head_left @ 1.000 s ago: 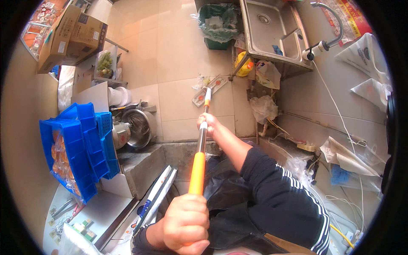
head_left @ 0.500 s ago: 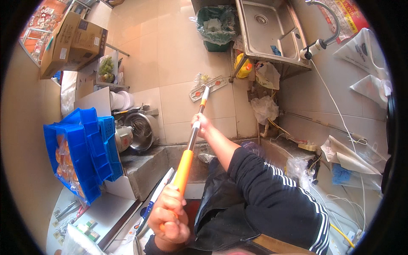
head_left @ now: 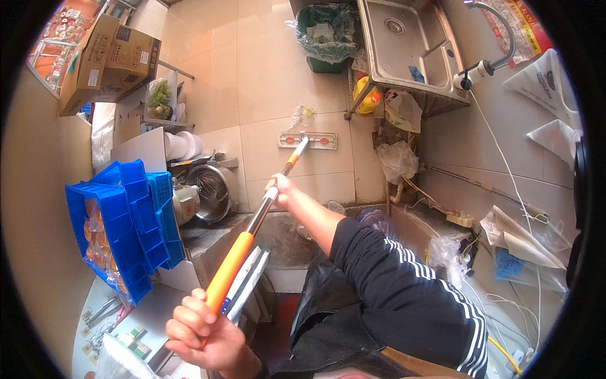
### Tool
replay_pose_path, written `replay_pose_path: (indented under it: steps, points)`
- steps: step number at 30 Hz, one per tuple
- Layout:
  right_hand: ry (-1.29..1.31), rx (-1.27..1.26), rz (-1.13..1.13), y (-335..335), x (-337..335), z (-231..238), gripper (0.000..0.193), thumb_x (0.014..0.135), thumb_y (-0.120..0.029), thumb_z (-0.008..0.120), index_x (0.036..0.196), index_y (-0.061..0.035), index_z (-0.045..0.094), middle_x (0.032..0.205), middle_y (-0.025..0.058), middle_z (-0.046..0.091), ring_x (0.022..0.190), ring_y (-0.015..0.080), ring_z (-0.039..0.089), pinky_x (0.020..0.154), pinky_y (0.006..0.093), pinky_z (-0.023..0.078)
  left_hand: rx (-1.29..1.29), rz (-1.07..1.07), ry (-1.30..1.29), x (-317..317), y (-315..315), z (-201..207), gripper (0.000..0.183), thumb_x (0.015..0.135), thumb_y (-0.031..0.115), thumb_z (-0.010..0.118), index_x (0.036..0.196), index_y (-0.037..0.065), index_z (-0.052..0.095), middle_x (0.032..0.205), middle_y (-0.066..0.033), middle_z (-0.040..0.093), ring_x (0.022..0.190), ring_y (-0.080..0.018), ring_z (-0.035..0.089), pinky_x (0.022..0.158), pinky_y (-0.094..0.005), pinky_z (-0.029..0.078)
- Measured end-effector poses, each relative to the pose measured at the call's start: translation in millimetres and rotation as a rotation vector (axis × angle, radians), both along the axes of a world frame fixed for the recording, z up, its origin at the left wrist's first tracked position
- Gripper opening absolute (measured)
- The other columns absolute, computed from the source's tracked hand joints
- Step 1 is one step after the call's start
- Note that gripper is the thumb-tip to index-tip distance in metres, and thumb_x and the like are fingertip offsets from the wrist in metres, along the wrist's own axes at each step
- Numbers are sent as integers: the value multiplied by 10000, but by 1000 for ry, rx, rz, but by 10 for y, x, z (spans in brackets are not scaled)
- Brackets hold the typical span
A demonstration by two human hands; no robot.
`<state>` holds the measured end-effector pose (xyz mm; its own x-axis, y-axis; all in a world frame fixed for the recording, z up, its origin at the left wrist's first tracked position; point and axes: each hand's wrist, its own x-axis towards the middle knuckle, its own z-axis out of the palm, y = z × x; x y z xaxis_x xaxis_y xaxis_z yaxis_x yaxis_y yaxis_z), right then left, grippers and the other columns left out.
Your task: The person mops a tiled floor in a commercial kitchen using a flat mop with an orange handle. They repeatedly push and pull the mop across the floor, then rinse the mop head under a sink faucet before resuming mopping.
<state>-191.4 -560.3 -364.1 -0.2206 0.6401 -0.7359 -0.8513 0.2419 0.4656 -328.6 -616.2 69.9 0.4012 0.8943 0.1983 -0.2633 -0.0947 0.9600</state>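
I hold a flat mop (head_left: pixel 230 268) with an orange and silver pole, which slants from the lower left up toward the floor's middle. My left hand (head_left: pixel 205 331) is wrapped round the orange grip at its near end. Farther along, my right hand (head_left: pixel 282 191) grips the silver part of the pole, arm stretched out. The mop's flat rectangular head (head_left: pixel 320 141), with two red-orange spots, lies level across the tiles. Just beyond it is a crumpled bit of clear plastic (head_left: pixel 297 117) with some yellowish scraps.
A green bin (head_left: pixel 325 65) with a clear liner stands beside a steel sink (head_left: pixel 404 54). A yellow jug (head_left: pixel 365 96) sits under the sink. Blue crates (head_left: pixel 136 215) and a metal bowl with a whisk (head_left: pixel 211 189) are at left. Cardboard boxes (head_left: pixel 129 60) stand farther back.
The mop head has swung from tilted to level, shifting slightly down and left. My left hand has moved left and lower, my right hand a little left, so the pole slants more.
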Motion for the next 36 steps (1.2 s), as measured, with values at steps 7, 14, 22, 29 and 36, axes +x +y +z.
replay_pose_path:
  steps: [7, 14, 22, 29, 36]
  points:
    - [-125, 133, -96, -54, 772, -451, 240, 986, -184, 526, 769, -150, 429, 585, -8, 448, 496, 172, 474, 517, 348, 464, 222, -364, 168, 460, -91, -256, 486, 1041, 372, 540, 635, 139, 409, 600, 12, 465, 584, -166, 476, 754, -392, 406]
    - [-228, 104, 18, -334, 1443, -511, 177, 999, -155, 498, 847, -88, 437, 664, 49, 475, 575, 219, 517, 575, 372, 501, 349, -1107, 127, 886, 182, -466, 240, 786, 123, 662, 615, 76, 500, 641, -59, 542, 559, -275, 539, 622, -412, 425]
    - [-155, 102, -138, -684, 1094, -493, 179, 998, -123, 446, 826, -104, 403, 627, -11, 438, 516, 125, 469, 511, 296, 450, 316, -1239, 106, 760, 108, -475, 295, 792, 172, 646, 554, 49, 520, 581, -84, 545, 492, -270, 543, 575, -412, 428]
    - [-357, -10, 88, -755, 362, -279, 214, 1063, -214, 477, 892, -87, 456, 674, 44, 479, 594, 214, 522, 567, 369, 502, 66, -511, 113, -7, -285, -323, 457, 890, 259, 612, 495, 125, 425, 479, -21, 503, 400, -191, 467, 573, -366, 399]
    - [-350, -197, 210, -744, -94, -58, 153, 1039, -151, 492, 916, -61, 477, 700, 85, 510, 613, 231, 564, 553, 407, 539, -22, -4, 4, -435, -687, -357, 369, 925, 238, 538, 618, 145, 356, 575, -16, 420, 550, -203, 423, 669, -390, 385]
